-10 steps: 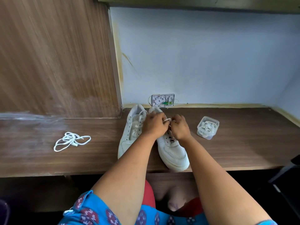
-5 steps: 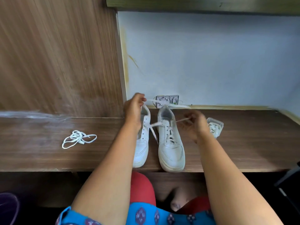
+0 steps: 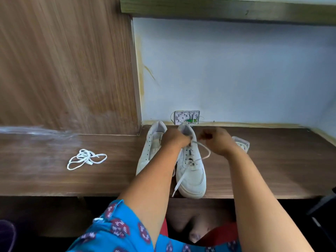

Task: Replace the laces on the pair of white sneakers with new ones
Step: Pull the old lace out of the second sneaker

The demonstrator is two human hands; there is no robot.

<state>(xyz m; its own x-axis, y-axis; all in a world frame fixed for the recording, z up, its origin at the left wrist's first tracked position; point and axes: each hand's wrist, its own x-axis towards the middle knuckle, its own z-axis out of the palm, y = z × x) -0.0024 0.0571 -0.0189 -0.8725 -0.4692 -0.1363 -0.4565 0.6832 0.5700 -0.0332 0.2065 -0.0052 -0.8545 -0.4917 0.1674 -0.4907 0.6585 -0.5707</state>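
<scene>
Right-hand white leather sneaker (image 3: 190, 168) set toe-out at the front edge of the dark wood-grain shelf (image 3: 272, 170), probably so the eyelets face the wearer for threading. Just left of that sneaker, touching or nearly so, its unlaced white mate (image 3: 151, 151), eyelets bare, evidently waiting its turn. Left hand (image 3: 175, 138) curled over the collar of the laced sneaker, seemingly steadying it and pinching the flat white lace (image 3: 203, 153) at the top eyelets. Right hand (image 3: 216, 140) just right of the collar, fingers curled shut around the lace's other run, a loop drooping below toward the tongue; one loose end trailing down past the toe and over the shelf edge.

Well left of the sneaker, a tangled heap of flat white lace (image 3: 85, 159), discarded or spare, cannot tell which. Right of the sneaker, a small clear plastic box (image 3: 241, 143), mostly hidden behind the right wrist, contents perhaps more lace. Actual fingertip grips hidden beneath knuckles and blurred. Behind the sneaker's heel, a small white wall plate (image 3: 187, 117), detail too fine to read.
</scene>
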